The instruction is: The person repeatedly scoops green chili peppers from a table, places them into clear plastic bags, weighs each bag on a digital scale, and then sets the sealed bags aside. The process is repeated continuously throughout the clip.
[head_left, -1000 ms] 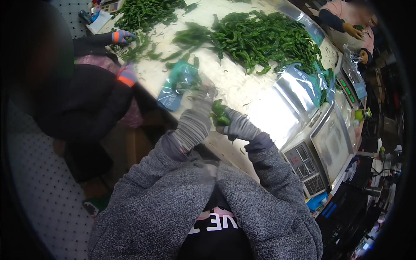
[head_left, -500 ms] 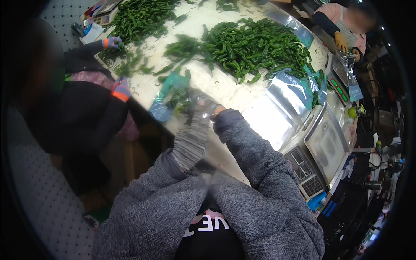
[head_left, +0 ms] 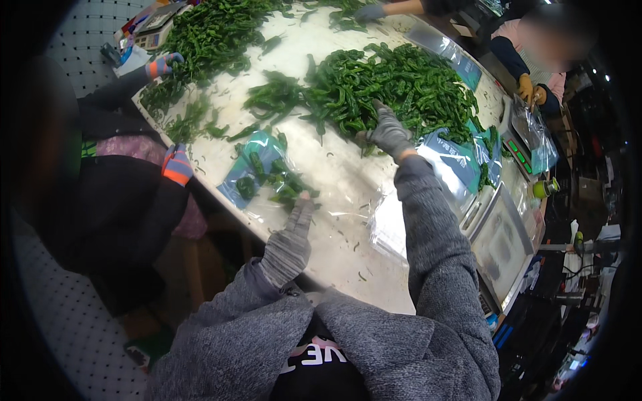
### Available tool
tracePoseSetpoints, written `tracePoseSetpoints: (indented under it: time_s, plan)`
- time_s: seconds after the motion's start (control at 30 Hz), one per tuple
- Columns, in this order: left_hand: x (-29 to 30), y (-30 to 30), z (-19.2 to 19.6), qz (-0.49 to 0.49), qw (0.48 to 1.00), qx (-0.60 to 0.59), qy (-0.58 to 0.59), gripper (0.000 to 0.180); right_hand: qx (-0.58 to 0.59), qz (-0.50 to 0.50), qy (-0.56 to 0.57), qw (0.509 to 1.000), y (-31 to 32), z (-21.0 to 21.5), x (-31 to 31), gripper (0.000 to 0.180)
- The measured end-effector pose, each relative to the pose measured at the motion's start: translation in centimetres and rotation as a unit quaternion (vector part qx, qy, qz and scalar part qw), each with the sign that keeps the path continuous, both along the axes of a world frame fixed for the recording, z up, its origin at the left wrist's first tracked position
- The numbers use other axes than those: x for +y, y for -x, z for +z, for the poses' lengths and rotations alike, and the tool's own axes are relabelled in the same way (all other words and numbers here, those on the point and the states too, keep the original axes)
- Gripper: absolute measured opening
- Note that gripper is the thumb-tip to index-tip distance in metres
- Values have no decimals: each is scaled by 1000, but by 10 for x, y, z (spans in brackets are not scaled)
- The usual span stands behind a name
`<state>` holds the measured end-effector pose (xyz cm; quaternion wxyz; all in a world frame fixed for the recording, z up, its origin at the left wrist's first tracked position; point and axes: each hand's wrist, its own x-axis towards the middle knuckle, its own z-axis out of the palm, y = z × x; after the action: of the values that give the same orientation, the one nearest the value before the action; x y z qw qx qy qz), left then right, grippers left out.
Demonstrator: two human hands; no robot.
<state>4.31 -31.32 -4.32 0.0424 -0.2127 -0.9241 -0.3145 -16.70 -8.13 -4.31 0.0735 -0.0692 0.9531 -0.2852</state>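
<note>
My left hand [head_left: 289, 244], in a grey striped glove, grips the mouth of a clear and teal plastic bag [head_left: 257, 145]. Several green peppers [head_left: 286, 182] lie inside the bag, which rests flat near the table's left edge. Farther off, my right hand [head_left: 390, 132], in a grey glove, reaches to the near edge of a big heap of green peppers [head_left: 401, 83]. Its thumb and fingers are spread apart against the peppers, and I see nothing held in them.
Flat plastic bags [head_left: 451, 164] lie right of the heap, beside a weighing scale [head_left: 498, 240]. A co-worker's orange-striped gloves [head_left: 177, 165] are at the left, near another pepper heap [head_left: 214, 37]. Across the table, a co-worker in orange gloves [head_left: 528, 89] handles a bag at a second scale [head_left: 518, 144].
My right hand has left the bag and moved forward and right to the pepper heap. My left hand stays at the bag. Another person's gloved hand has appeared at the far edge.
</note>
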Motion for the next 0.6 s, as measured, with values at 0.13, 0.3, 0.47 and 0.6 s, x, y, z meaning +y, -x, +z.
tracePoseSetpoints:
  time_s: [0.13, 0.3, 0.47, 0.6]
  plan:
    - [-5, 1, -2, -10, 999, -37, 10, 72, 80, 43, -264, 960, 39, -12, -42, 97]
    - [-4, 4, 0, -16, 999, -30, -35, 71, 12, 108, -317, 942, 66, -27, -72, 68]
    - [-1, 7, 10, -24, 998, -53, -10, 71, 72, 99, -346, 930, 52, -64, -60, 35]
    - [1, 5, 11, -25, 997, -68, -18, 70, 18, 64, -310, 948, 39, -49, -57, 40]
